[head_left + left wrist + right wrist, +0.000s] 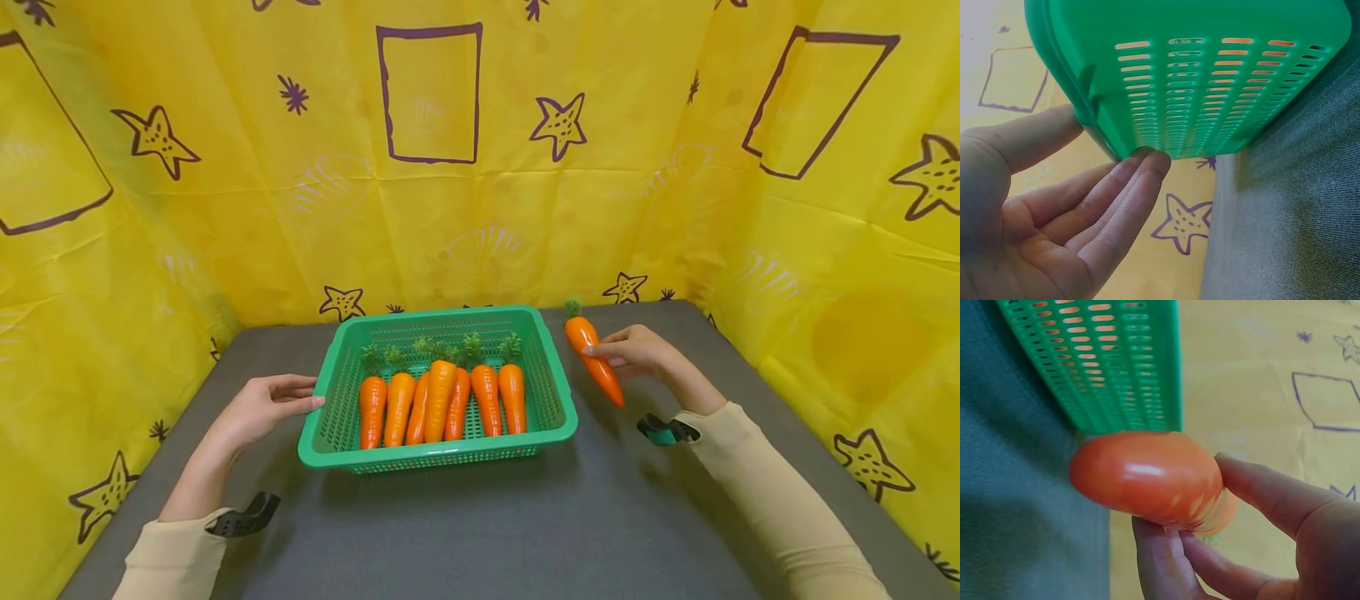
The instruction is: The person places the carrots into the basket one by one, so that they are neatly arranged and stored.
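A green plastic basket (450, 450) with slotted walls stands on the grey table, with several orange carrots (440, 400) with leafy green tops lying side by side inside. At its left side, my left hand (258, 408) holds the rim, thumb on the edge and fingers against the outer wall (1166, 94). To the right of the basket, my right hand (637, 350) pinches one carrot (592, 354) between thumb and fingers. This carrot is tilted, its green top toward the back and its tip toward the front right. In the right wrist view the carrot (1147, 478) appears close to the basket wall.
Grey cloth covers the table (465, 525). Yellow curtains (465, 233) printed with purple starfish and frames enclose the back and both sides. Black straps (243, 517) are worn at the wrists, over beige sleeves (780, 500).
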Demonstrator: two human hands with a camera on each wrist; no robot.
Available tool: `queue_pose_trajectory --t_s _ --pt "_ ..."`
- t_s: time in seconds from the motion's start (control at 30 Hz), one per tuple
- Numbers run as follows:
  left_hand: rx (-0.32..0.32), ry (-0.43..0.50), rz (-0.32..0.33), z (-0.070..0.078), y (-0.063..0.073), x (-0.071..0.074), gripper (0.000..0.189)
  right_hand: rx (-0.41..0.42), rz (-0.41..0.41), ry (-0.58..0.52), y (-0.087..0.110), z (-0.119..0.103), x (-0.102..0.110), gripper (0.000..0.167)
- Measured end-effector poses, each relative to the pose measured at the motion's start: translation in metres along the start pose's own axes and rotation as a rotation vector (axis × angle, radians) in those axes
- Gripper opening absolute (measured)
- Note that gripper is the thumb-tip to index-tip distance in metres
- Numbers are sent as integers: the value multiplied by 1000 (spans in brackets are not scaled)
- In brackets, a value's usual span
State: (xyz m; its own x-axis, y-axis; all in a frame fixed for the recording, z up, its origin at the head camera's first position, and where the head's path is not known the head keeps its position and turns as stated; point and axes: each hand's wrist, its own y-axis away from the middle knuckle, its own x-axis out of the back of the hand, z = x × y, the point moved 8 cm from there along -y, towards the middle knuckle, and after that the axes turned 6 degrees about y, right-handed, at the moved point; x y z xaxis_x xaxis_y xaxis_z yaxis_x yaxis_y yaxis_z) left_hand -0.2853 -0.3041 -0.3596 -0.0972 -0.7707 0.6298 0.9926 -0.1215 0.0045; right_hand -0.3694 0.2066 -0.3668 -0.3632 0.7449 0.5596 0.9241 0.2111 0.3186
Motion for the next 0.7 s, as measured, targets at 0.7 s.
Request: queue_pose_trajectory --t_s 0.7 --pt "7 -53 -18 4 -3 2 63 78 -44 46 -3 -44 -8 59"
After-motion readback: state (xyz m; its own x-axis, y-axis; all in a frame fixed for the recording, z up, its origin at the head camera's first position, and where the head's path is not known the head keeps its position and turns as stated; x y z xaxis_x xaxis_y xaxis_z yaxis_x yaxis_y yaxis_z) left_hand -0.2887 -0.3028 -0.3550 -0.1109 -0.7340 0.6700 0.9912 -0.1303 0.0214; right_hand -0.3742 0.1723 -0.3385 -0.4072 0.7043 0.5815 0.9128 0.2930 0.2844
